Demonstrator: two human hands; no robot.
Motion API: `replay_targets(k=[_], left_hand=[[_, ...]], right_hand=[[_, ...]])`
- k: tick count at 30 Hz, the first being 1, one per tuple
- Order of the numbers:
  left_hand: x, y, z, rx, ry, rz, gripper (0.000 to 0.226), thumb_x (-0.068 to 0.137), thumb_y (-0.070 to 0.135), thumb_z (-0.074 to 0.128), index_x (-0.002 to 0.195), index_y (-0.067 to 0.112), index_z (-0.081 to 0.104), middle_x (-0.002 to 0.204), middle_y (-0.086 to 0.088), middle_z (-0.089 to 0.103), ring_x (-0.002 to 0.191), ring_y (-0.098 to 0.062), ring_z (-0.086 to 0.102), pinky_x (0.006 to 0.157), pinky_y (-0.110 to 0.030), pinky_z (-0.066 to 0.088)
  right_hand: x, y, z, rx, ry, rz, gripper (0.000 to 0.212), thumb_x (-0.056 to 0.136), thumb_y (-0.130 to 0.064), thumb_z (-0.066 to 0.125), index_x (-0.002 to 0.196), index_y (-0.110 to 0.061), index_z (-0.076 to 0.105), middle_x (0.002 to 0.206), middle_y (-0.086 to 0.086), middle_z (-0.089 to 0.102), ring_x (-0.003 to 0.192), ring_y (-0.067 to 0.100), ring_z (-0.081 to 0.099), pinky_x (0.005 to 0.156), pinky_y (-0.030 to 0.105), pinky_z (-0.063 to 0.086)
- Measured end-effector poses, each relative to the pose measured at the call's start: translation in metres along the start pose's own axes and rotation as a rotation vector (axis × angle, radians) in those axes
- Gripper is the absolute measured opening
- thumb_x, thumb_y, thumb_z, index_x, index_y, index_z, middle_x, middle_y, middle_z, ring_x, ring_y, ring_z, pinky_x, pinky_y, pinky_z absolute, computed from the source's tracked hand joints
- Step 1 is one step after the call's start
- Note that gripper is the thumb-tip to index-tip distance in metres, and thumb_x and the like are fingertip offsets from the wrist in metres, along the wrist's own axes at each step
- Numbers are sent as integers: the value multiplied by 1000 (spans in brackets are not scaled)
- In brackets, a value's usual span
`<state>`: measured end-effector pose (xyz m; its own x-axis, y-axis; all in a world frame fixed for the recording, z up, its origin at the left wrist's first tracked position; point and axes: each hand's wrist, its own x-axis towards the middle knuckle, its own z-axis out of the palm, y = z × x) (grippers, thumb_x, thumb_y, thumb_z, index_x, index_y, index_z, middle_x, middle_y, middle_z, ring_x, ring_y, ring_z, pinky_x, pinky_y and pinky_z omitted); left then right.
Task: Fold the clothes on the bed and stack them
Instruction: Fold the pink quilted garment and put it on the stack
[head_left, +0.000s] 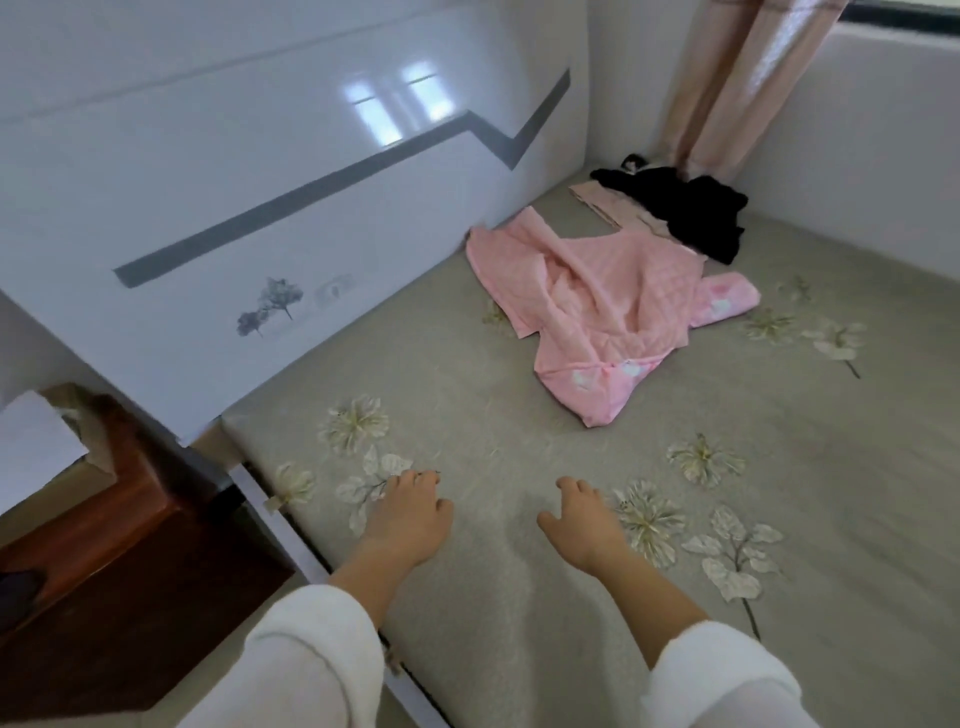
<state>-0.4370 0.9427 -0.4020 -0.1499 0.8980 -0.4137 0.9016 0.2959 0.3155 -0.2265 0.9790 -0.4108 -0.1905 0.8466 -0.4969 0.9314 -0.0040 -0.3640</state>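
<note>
Both forearms extended forward, white sleeves (311, 660) pushed back from wrists. Left hand (410, 512) and right hand (584, 522) palm-down, fingers loosely curled, holding nothing.

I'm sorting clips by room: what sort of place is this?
Most likely a bedroom: a bed with a floral sheet, a glossy white headboard and a pink curtain in the corner.

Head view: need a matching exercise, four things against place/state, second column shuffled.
Column one:
1. pink garment
2. black garment
3. beige garment
4. left hand

Column two:
a. far corner, lying partly on another garment
b. over the near edge of the bed, holding nothing
c. crumpled, unfolded, mid-bed
d. flat by the headboard's far end, partly covered

Pairs: 1-c, 2-a, 3-d, 4-b.
</note>
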Motion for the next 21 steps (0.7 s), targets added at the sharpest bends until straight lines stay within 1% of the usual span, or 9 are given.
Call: replay_targets(k=[6, 10, 12, 13, 15, 17, 19, 20, 21], left_hand=[[130, -12, 12, 100, -113, 56, 35, 99, 29, 36, 129, 13, 46, 132, -5, 47, 119, -20, 40, 98, -34, 39], [207, -14, 29, 156, -174, 94, 42, 99, 31, 35, 136, 12, 40, 139, -8, 42, 125, -22, 39, 101, -36, 38], [237, -12, 40, 174, -206, 121, 45, 100, 32, 33, 140, 12, 35, 146, -8, 34, 130, -23, 36, 104, -37, 36], [250, -11, 48, 176, -222, 138, 47, 100, 32, 33, 143, 13, 30, 152, -9, 26, 136, -24, 29, 107, -38, 33], [274, -11, 64, 183, -242, 169, 56, 101, 33, 33, 151, 18, 14, 160, -8, 1, 146, -25, 7, 116, -41, 20], [293, -15, 86, 196, -261, 195, 63, 101, 42, 29, 153, 22, -1, 159, -7, -16, 147, -26, -11, 118, -42, 7], [304, -25, 109, 235, -290, 204, 83, 90, 68, 11, 149, 18, -19, 152, -7, -34, 140, -25, -31, 117, -40, -4], [306, -31, 120, 244, -285, 222, 96, 76, 80, -5, 143, 16, -29, 145, -7, -43, 133, -24, -41, 115, -39, -11], [307, -37, 128, 244, -270, 244, 104, 62, 84, -20, 138, 15, -36, 139, -6, -48, 127, -22, -48, 112, -38, -18]], right_hand=[[124, 18, -10, 37, -15, 160, 54, 96, -37, 45, 141, -10, 32, 143, 9, 39, 130, 28, 36, 103, 40, 35], [189, 34, -16, 60, 37, 209, 54, 95, -34, 48, 139, -9, 31, 142, 10, 38, 130, 28, 36, 102, 43, 37], [216, 44, -18, 36, 93, 211, 52, 94, -32, 50, 136, -10, 32, 141, 9, 37, 129, 28, 36, 99, 44, 37], [228, 48, -19, 13, 123, 214, 53, 93, -31, 50, 137, -10, 30, 143, 8, 35, 130, 28, 34, 99, 44, 36], [250, 57, -19, -32, 185, 222, 65, 92, -31, 52, 144, -9, 22, 152, 8, 23, 138, 29, 25, 106, 45, 30], [272, 64, -19, -121, 213, 196, 83, 91, -35, 54, 151, -10, 2, 160, 6, 0, 147, 25, 1, 115, 45, 15], [292, 71, -20, -268, 206, 167, 98, 90, -38, 58, 150, -11, -14, 158, 3, -21, 146, 23, -20, 118, 46, 1], [302, 76, -21, -340, 209, 164, 102, 88, -37, 61, 150, -10, -16, 157, 4, -26, 144, 24, -24, 117, 48, -3], [312, 81, -23, -403, 213, 166, 100, 88, -33, 63, 150, -8, -12, 157, 6, -26, 143, 26, -26, 116, 50, -5]])
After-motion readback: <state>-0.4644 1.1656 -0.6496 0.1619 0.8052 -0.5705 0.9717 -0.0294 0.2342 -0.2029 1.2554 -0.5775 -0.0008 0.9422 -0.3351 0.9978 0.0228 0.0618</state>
